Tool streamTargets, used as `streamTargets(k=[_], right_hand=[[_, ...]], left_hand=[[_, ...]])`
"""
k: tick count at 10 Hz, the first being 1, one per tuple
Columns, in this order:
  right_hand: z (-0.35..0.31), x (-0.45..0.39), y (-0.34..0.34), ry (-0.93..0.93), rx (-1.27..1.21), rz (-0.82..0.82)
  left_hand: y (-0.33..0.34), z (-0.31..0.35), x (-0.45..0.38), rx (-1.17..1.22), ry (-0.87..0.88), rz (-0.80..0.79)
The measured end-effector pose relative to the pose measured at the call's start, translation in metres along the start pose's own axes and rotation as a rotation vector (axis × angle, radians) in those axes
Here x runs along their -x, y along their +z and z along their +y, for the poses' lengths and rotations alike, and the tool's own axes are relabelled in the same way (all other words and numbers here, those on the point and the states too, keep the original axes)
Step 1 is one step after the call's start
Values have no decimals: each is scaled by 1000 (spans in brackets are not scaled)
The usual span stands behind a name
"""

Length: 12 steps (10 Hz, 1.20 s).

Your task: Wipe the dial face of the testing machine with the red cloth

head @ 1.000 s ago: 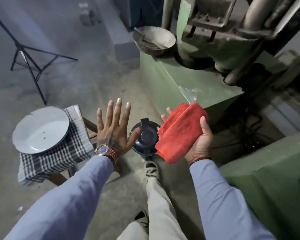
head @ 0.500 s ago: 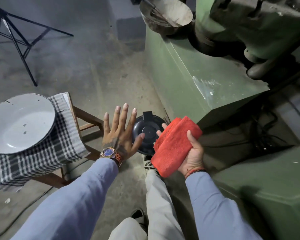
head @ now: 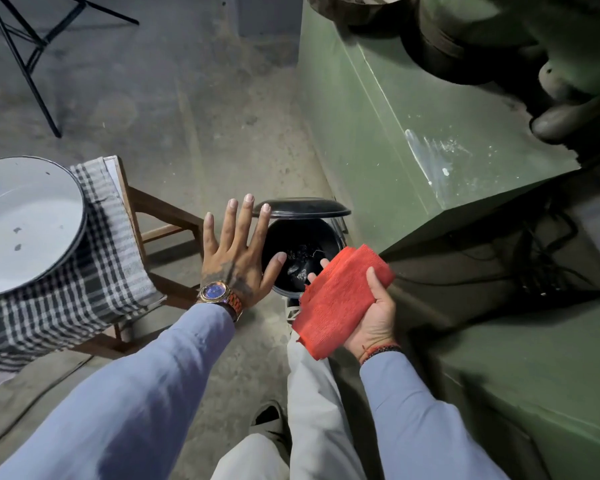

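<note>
The right hand (head: 371,318) grips the folded red cloth (head: 340,301), its long axis running up past the fingertips toward the open bin (head: 300,258); the left hand (head: 238,259) is spread empty beside it, and no dial face shows.

Light blue long sleeves (head: 136,393) are being worn on both arms. A blue-faced wristwatch (head: 215,292) is being worn at nine o'clock, a beaded bracelet (head: 380,350) at three o'clock, pale trousers (head: 312,410) at six o'clock.

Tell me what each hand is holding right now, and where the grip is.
The right hand holds the folded red cloth across its middle, thumb on top, fingers beneath. The left hand is open and holds nothing.
</note>
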State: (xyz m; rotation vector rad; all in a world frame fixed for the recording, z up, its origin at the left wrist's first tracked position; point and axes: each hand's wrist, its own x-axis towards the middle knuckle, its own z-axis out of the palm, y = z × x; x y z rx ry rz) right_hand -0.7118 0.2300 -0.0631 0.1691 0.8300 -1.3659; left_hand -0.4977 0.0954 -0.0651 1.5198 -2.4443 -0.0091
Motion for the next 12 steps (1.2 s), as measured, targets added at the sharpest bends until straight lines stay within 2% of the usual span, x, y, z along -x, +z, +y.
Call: streamTargets(k=[1, 2, 3, 4, 5, 6, 7, 8, 9, 10, 11, 12], right_hand=[[1, -11, -5, 27, 11, 63], [2, -32, -10, 53, 25, 223], [4, -55, -7, 59, 17, 314], [7, -86, 1, 107, 59, 359], [9, -96, 5, 178, 191, 441], [9, -93, 24, 150, 496, 529], [1, -90, 47, -39, 820, 544], [-16, -83, 84, -367, 1422, 469], [-26, -62, 109, -524, 1750, 438], [-55, -24, 164, -718, 1968, 430], [-80, 9, 207, -897, 1980, 435], [-116, 60, 265, -1174, 1931, 482]], left_hand=[[6, -3, -3, 2, -11, -5], [15, -9, -7, -9, -20, -28], [20, -14, -10, -17, -18, -24], [25, -21, -19, -38, 9, -1], [21, -23, -30, -49, 12, -12], [11, -20, -44, -48, 13, -13], [-3, -18, -53, -56, 22, 8], [-30, -19, -70, -55, 27, 38], [-60, -15, -74, -82, 42, 64], [-123, -11, -99, -72, 50, 118], [-184, -4, -126, -75, 54, 202], [-272, 13, -151, -77, 114, 325]])
